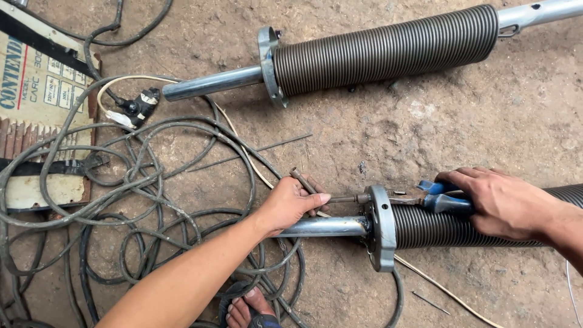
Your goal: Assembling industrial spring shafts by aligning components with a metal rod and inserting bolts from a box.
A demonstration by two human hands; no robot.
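Coiled grey steel spring (486,225) on its bright metal pipe (322,226) lies across the dirt floor (425,127) under our hands, and we take its round grey end plate (381,228) as our landmark. Our right hand (504,203) rests on top of the coils just right of that plate, fingers clenched around the blue-handled pliers (434,197), whose jaws reach to the plate's upper edge. Our left hand (291,203) sits just left of the plate, above the bare pipe; its fingers grasp a thin rusty bent rod (306,184) that runs toward a small bolt (352,198) at the plate's face — whether the rod joins the bolt we cannot tell.

Well above the plate lies a second coiled spring (388,51) on its own pipe, with a matching end plate. Far left of our plate a heap of black and grey cables (152,200) loops over the ground, and beyond it stands a worn cream-coloured welding machine (36,109). Below and left of the plate our sandalled foot (249,307) shows among the cables — and a pale cord (437,285) trails off below the plate to the right.
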